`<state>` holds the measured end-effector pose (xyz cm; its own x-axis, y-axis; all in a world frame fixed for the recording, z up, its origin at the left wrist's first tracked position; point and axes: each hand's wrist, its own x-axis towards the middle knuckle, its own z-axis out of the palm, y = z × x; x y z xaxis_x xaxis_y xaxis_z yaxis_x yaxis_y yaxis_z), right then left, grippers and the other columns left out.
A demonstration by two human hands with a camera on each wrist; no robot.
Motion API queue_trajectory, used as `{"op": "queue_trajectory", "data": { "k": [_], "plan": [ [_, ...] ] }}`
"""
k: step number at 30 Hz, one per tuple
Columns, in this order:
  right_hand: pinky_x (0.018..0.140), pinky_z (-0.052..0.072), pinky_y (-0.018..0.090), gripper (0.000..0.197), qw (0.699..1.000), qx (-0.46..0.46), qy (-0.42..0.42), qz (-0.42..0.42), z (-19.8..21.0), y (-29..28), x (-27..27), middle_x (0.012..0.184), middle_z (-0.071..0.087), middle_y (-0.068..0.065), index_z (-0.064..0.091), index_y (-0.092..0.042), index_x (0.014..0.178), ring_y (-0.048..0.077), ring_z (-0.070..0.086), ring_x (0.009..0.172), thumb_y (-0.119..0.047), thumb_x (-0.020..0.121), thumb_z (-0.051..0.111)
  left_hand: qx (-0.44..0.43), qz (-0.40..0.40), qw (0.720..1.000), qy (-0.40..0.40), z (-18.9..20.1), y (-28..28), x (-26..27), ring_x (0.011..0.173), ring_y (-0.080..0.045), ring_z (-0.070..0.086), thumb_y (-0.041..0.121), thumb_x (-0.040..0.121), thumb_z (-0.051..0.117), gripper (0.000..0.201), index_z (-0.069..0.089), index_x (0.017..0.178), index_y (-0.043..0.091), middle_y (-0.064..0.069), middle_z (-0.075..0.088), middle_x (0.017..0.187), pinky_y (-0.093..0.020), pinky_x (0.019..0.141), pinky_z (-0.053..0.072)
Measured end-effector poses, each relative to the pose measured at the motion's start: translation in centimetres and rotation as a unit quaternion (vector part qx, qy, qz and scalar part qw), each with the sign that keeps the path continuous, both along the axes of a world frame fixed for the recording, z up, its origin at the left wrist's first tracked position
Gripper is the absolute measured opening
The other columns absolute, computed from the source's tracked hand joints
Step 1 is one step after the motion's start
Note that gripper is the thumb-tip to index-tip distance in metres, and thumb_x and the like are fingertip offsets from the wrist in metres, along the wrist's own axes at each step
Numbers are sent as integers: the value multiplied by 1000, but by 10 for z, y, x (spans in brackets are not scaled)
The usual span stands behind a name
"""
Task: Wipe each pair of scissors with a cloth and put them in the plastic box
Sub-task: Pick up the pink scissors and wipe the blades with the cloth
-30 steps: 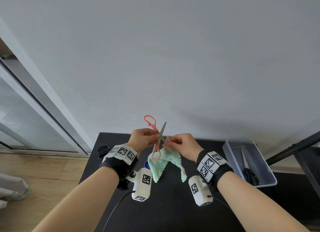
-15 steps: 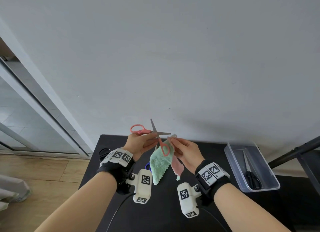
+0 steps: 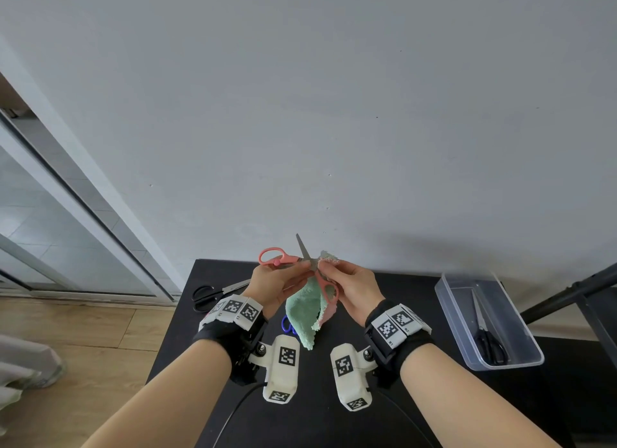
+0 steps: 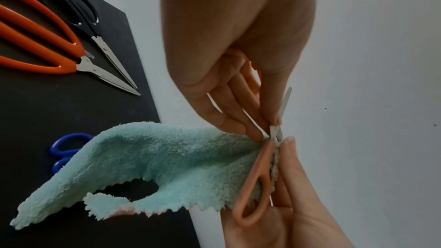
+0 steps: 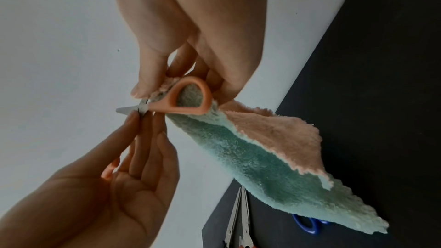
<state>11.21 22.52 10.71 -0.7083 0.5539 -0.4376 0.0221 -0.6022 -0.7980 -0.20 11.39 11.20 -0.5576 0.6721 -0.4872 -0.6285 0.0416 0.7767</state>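
Pink-handled scissors [image 3: 277, 258] are held open above the black table [image 3: 334, 424], one bare blade [image 3: 302, 247] pointing up. My left hand [image 3: 305, 269] pinches them near the pivot [image 4: 274, 131]. My right hand [image 3: 325, 269] pinches the green-and-pink cloth [image 3: 305, 310] against the scissors just past the pivot, and the second pink handle [image 5: 190, 97] lies against the cloth [image 5: 262, 157] under that hand. The rest of the cloth [image 4: 155, 157] hangs down. The clear plastic box [image 3: 447, 300] stands at the right with black scissors [image 3: 489, 344] inside.
Black-handled scissors [image 3: 207, 294] lie at the table's far left, next to orange-handled scissors [image 4: 35, 35]. Blue handles [image 3: 287, 325] show under the hanging cloth. A grey wall rises behind the table; a dark metal frame [image 3: 584, 290] stands right of the box.
The pink scissors have been opened and turned: the upper handle swung left and one blade now points up. My right hand brought the cloth up to the pivot.
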Motion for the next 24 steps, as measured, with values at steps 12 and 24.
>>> {"op": "queue_trajectory", "data": {
  "k": [12,24],
  "plan": [
    [89,54,38,21,999,35,-14,25,-1,-1,-12,98,69,23,69,7,98,29,67,90,-8,83,69,13,17,1000,2,-7,-1,3,87,-16,70,4,86,63,9,70,93,3,-8,74,91,-22,72,53],
    [88,54,35,23,997,69,-15,42,-6,6,-9,103,69,23,71,4,99,28,68,94,-9,80,72,15,-2,1000,8,-5,1,3,84,-16,71,3,88,61,9,70,90,5,-6,74,88,-22,72,53]
  ]
}}
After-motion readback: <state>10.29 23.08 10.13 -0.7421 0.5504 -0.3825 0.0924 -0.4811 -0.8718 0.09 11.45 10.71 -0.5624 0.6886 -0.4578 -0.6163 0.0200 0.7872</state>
